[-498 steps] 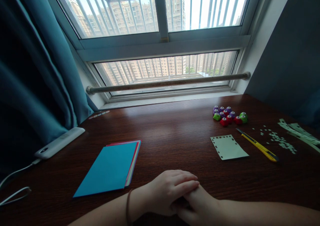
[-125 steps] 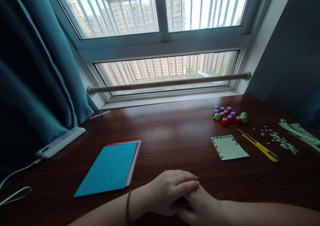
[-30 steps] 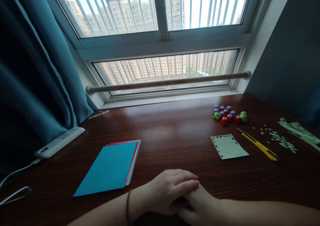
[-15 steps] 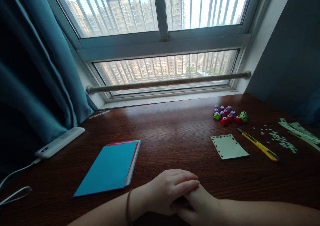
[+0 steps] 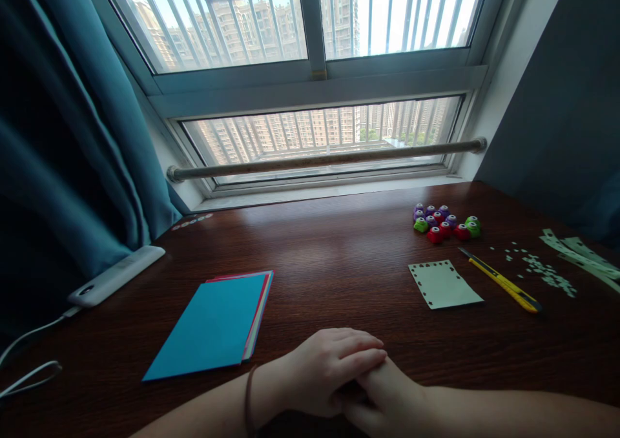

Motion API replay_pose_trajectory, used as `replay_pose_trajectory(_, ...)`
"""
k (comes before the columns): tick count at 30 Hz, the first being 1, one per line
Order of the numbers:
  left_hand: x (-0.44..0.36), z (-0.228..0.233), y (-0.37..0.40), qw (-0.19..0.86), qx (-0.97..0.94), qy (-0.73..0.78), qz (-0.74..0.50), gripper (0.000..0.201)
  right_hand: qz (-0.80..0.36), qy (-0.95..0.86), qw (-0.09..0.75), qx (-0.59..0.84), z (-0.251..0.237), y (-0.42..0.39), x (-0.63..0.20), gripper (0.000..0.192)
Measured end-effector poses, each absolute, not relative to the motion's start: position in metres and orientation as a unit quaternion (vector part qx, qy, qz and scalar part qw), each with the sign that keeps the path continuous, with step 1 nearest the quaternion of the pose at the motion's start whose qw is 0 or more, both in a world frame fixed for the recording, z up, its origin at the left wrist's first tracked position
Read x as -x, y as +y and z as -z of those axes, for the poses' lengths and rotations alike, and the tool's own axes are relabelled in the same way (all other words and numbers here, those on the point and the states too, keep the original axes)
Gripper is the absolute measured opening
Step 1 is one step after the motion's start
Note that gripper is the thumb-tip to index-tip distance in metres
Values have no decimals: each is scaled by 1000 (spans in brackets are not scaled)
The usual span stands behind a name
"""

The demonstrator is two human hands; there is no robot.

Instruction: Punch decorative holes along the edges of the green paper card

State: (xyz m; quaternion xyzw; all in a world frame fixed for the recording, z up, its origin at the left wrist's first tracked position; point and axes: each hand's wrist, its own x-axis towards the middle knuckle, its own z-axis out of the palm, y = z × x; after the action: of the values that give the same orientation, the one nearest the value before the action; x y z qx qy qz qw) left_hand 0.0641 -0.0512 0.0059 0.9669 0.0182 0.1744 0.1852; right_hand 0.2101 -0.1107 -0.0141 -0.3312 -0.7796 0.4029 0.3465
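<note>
My left hand [image 5: 334, 364], a thin dark band around its wrist, rests folded over my right hand [image 5: 394, 396] at the desk's near edge. Its fingers curl across the back of the right hand. Most fingers of my right hand are hidden beneath it. Left of the hands lies a stack of coloured paper [image 5: 213, 325], blue sheet uppermost. To the right is a pale green sheet [image 5: 445, 285] with small punched holes along two edges. Beside that sheet lies a yellow and black utility knife [image 5: 506, 285], blade end pointing away.
Several red, purple and green craft punches [image 5: 443, 221] cluster farther back. Tiny paper cut-outs [image 5: 547, 273] and punched paper strips [image 5: 581, 257] lie at right. A white device [image 5: 116, 276] with a cable [image 5: 33, 331] sits by the blue curtain [image 5: 97, 115]. A window rail [image 5: 329, 160] spans the back.
</note>
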Motion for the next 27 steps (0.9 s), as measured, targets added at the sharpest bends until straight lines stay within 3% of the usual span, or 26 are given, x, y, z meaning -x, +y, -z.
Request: replay_pose_trajectory(27, -64, -3, -51, 192, -966, 18, -175, 58, -395, -784, 356, 320, 14, -110, -210, 40)
